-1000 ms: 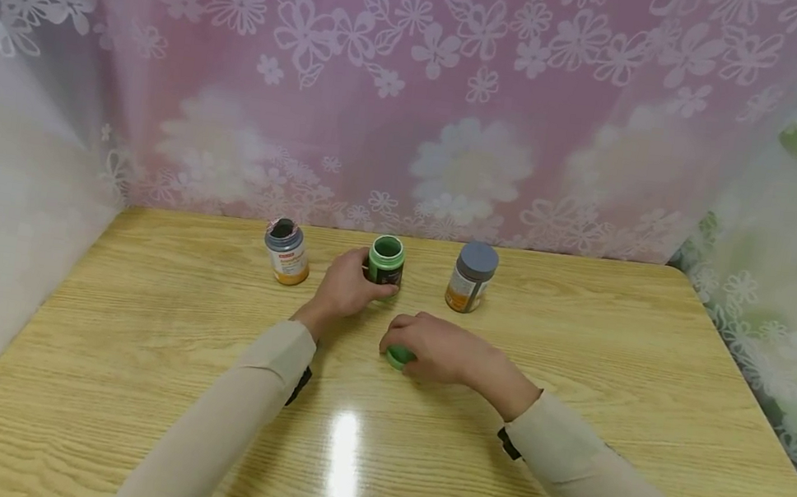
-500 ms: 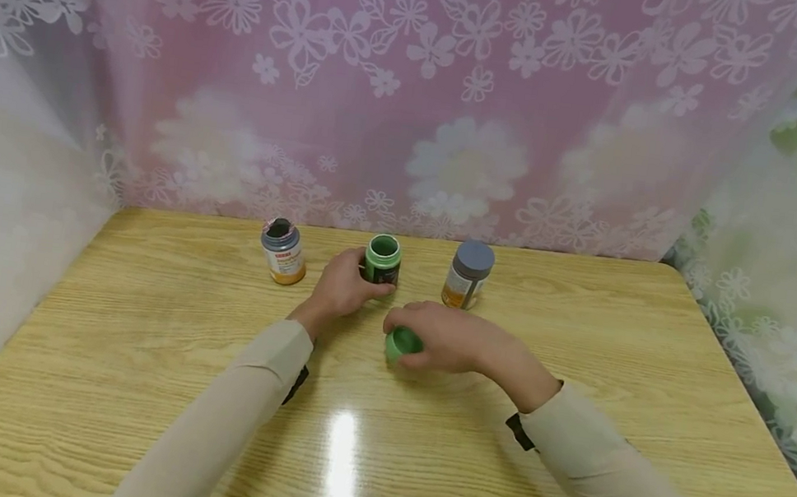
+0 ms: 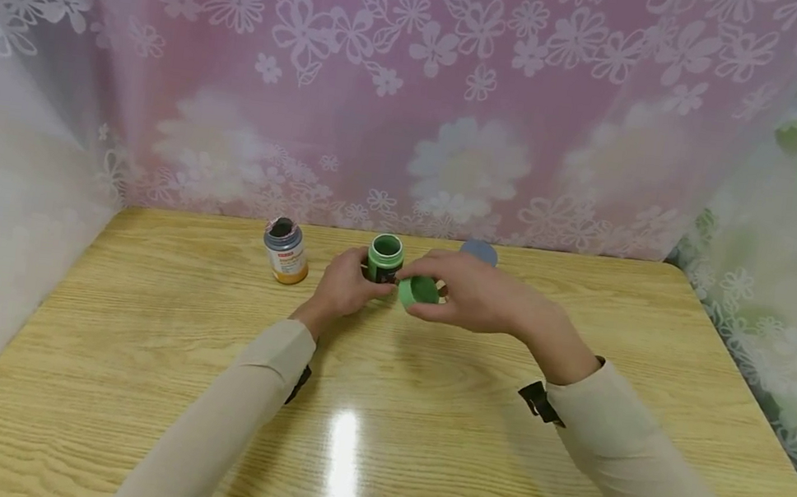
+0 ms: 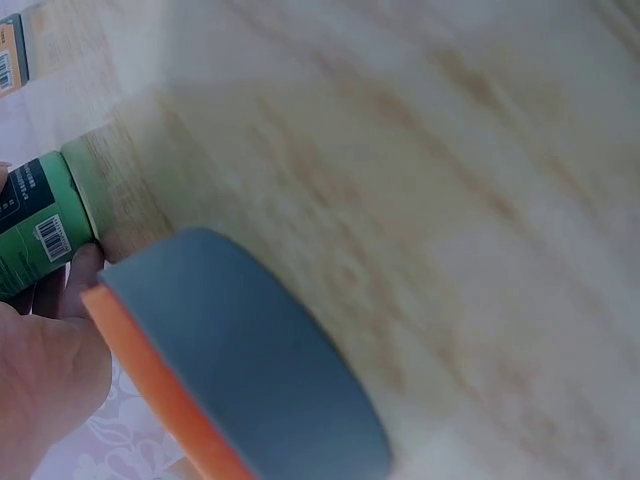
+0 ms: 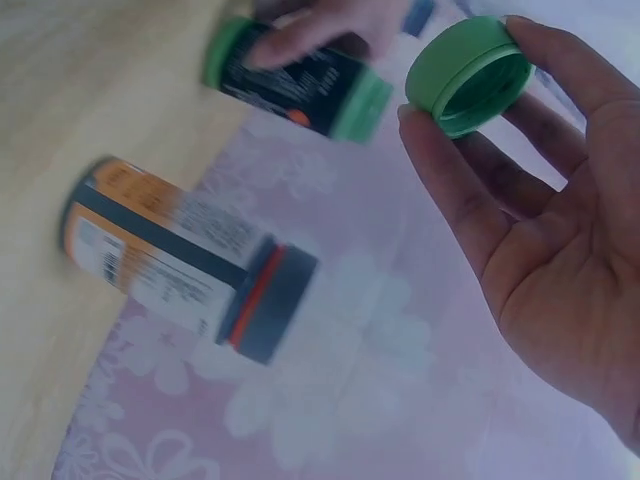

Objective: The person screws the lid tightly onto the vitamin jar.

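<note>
My left hand point(image 3: 344, 283) grips an uncapped green jar point(image 3: 384, 260) with a black label, upright on the table, its mouth facing up. In the left wrist view the fingers curl round that green jar point(image 4: 45, 225). Just right of it, my right hand point(image 3: 477, 293) holds a green screw lid point(image 3: 421, 289) above the table, its hollow side tilted towards me. Thumb and fingertips pinch the lid point(image 5: 470, 75) by its rim in the right wrist view. The lid and the jar's mouth are apart.
An open grey-and-orange jar point(image 3: 286, 253) stands to the left. A capped jar point(image 5: 190, 255) stands on the right; in the head view only its grey cap point(image 3: 480, 251) shows behind my right hand. The wooden table point(image 3: 131, 357) meets a pink flowered curtain point(image 3: 354, 127) at the back.
My right hand has lifted the green lid off the table and brought it forward, close to the green jar. The left hand has stayed on the jar.
</note>
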Demonstrator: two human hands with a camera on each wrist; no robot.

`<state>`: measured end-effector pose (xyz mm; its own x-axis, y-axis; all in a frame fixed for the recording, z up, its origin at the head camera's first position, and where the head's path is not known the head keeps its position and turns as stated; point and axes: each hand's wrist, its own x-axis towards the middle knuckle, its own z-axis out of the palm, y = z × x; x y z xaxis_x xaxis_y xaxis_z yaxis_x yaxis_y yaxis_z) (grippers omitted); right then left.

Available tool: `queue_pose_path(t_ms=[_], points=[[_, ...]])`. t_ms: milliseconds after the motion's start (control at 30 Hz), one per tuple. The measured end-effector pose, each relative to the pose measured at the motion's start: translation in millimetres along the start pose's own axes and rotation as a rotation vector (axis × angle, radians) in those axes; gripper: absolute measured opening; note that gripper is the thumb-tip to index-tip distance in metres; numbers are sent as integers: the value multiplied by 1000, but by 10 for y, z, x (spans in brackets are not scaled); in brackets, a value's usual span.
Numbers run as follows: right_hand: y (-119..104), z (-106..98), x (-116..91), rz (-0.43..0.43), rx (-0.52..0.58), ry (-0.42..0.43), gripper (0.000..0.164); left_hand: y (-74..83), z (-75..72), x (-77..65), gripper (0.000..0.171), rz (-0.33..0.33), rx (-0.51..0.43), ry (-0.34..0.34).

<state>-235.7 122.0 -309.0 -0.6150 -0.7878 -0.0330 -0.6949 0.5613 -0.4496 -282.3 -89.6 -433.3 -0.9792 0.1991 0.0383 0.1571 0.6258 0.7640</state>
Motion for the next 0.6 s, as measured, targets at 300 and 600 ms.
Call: queue_pose_path(t_ms=[300,600], points=[[30,-179,81,8,110,157,37,23,-21,-7,54,-19,23,3],[128,-68,259,-10,113,366,39,25,-5,-6,53,-22,29,10]])
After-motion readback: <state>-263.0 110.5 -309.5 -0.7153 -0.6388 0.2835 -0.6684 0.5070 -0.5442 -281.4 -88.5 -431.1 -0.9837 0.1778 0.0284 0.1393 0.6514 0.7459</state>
